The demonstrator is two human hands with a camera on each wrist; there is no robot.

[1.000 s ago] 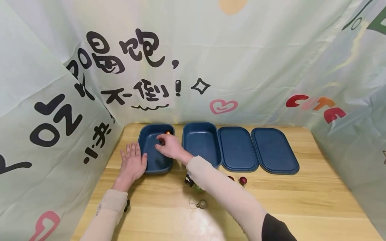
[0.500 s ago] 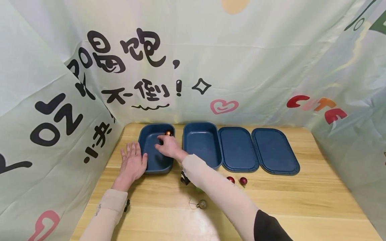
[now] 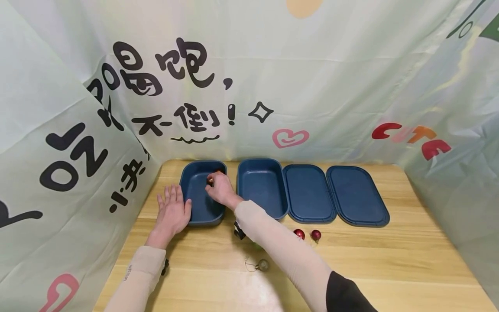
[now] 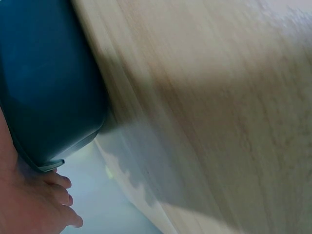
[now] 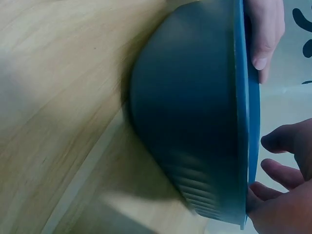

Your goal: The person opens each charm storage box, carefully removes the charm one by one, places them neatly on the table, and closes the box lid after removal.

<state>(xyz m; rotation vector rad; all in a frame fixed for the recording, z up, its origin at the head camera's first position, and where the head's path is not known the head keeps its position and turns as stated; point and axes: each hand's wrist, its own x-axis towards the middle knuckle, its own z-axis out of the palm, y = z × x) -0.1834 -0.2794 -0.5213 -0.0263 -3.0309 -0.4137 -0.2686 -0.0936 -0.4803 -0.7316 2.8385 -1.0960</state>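
Observation:
My left hand lies with straight fingers along the left side of the left dark blue box. In the left wrist view this hand is at the box's rim. My right hand is over the inside of the same box, near its right wall. An orange ball ornament shows only a sliver behind it. In the right wrist view the thumb and index finger of the right hand stand apart above the rim, nothing visible between them.
Beside it stands a second dark blue box. Two flat blue lids lie further right. A red ball ornament, a dark red one and a silver one lie on the wooden table. A printed cloth hangs behind.
My right hand has shifted slightly right inside the left box, and its fingers now cover most of the orange ball ornament. The left hand stays against the box.

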